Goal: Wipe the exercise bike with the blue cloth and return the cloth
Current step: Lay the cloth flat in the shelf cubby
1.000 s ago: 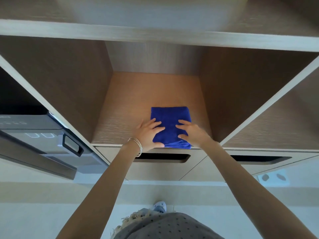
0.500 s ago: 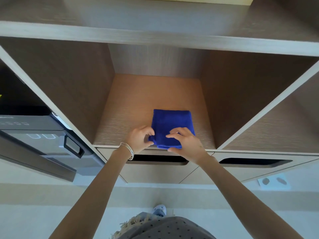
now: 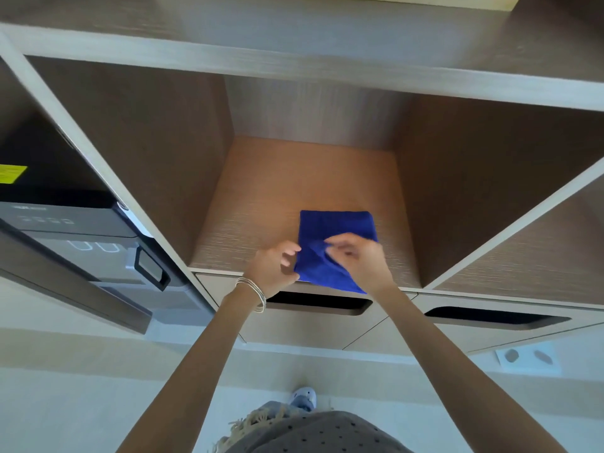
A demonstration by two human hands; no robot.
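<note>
My left hand point(image 3: 276, 268) has gone from lying flat on the blue cloth point(image 3: 333, 243) a second ago to curling at its near left corner, fingers bent around the edge, though I cannot tell for sure whether they pinch it or only steady it. My right hand point(image 3: 358, 261) has closed into a pinch on the top fold near the middle, and the fabric bunches up under it where it lay smooth before. The near edge of the cloth now hangs a little past the front lip of the shelf point(image 3: 261, 204), over the drawer slot point(image 3: 318, 304) below; earlier it sat wholly on the board. The far half rests flat in the middle compartment. I judge this as the pick-up: the cloth is coming off the shelf, so the wiping has not begun and the exercise bike is not in sight. To my left, in the next compartment, sits a dark appliance point(image 3: 78, 237).
</note>
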